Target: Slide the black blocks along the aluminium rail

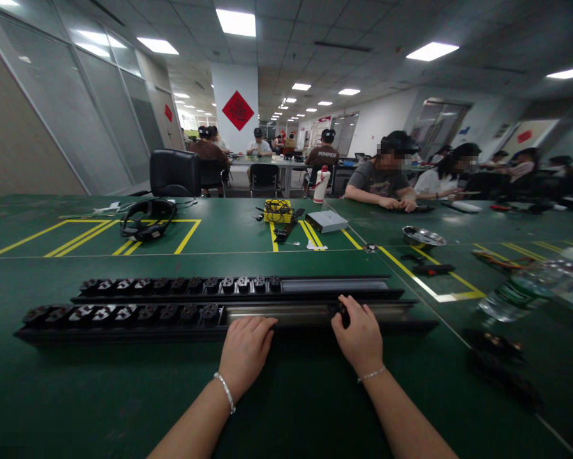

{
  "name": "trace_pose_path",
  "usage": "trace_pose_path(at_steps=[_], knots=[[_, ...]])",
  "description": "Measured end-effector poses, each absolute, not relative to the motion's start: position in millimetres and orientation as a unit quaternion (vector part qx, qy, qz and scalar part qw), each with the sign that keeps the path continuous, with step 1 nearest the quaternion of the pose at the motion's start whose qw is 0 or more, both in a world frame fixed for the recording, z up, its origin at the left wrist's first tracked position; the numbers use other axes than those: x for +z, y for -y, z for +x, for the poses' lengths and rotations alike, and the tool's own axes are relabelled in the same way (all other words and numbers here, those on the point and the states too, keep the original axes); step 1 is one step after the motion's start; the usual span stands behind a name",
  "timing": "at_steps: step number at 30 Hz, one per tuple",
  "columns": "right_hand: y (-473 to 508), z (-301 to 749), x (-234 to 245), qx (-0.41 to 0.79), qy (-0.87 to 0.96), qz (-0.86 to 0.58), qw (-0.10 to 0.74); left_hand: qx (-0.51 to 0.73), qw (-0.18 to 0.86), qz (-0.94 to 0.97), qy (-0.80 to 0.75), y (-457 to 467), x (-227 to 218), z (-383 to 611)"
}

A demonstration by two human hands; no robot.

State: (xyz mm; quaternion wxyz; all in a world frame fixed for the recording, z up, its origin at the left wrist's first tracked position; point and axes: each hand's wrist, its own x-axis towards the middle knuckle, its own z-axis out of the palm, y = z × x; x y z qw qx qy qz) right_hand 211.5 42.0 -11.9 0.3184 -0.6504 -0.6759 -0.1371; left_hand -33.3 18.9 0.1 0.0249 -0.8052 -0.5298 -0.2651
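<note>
Two long black rails lie side by side on the green table, each holding a row of several black socket modules on its left part. On the near rail (123, 319) my left hand (245, 350) rests with fingers curled against the front edge, just right of the last module. Further right on that rail, my right hand (360, 335) pinches a small black module (340, 310) into the silver channel. The far rail (238, 287) lies untouched behind it.
A clear plastic bottle (515, 296) lies at the right, with dark parts (496, 350) near it and a metal bowl (422, 237) beyond. A headset (147, 220), yellow box (277, 210) and grey box (327, 220) sit farther back. Other people work at the right and rear tables.
</note>
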Motion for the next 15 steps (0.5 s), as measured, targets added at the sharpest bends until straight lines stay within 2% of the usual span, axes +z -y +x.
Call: trace_pose_path(at_steps=[15], knots=[[-42.3, 215.7, -12.7, -0.148, 0.680, -0.636, 0.334, -0.273, 0.039, -0.806, 0.523, -19.6, -2.7, -33.6]])
